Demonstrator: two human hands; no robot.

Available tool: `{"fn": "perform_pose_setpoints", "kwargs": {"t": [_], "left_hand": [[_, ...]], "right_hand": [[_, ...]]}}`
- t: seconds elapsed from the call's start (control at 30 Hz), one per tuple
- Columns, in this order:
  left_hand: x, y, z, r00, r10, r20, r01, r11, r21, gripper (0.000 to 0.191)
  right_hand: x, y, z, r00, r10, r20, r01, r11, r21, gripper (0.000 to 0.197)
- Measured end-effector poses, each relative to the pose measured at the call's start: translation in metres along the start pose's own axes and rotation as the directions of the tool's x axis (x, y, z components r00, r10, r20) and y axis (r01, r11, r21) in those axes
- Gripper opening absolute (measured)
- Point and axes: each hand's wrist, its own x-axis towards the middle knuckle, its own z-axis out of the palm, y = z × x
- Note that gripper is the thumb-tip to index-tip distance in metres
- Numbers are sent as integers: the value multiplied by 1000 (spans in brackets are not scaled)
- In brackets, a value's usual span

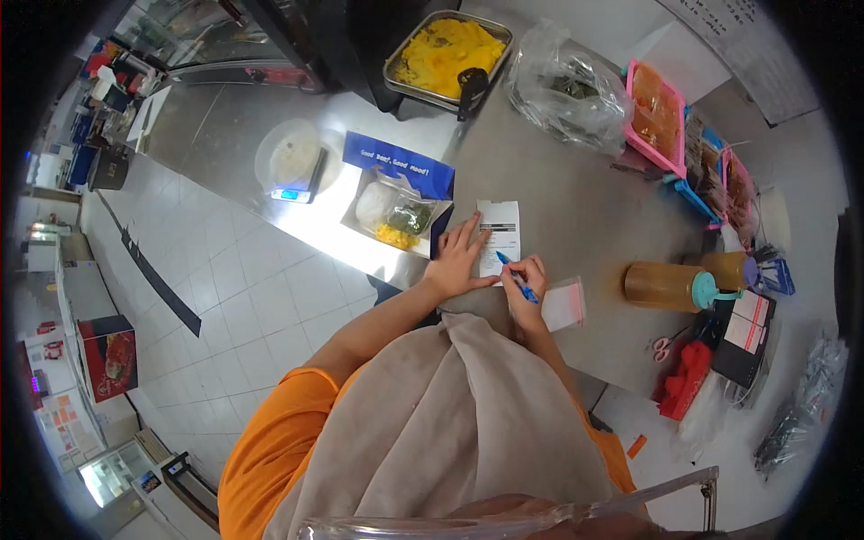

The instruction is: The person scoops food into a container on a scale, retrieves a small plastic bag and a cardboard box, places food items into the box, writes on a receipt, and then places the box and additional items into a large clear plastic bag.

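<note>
A printed paper slip lies on the steel counter before me. My left hand rests with fingers apart on its left edge. My right hand is closed around a blue pen, whose tip is at the slip's surface. Left of the slip stands a blue-and-white food box with its lid up; inside are a wrapped white ball, probably rice, a bag of green leaves and yellow food. Just right of my right hand lies a small pink-edged packet.
A digital scale bearing a round container stands at the left. Farther back are a metal tray of yellow food with a black utensil, and a plastic bag. Pink baskets, bottles and scissors are at the right.
</note>
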Motion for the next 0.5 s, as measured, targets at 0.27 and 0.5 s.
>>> {"fn": "perform_pose_setpoints", "kwargs": {"t": [0.27, 0.5], "left_hand": [[-1, -2, 3, 1000, -8, 17, 8, 1000, -6, 93], [1, -1, 3, 1000, -8, 19, 8, 1000, 19, 95]], "right_hand": [[0, -2, 1, 1000, 12, 4, -12, 999, -31, 11], [1, 2, 2, 1000, 3, -13, -4, 999, -47, 11]]}}
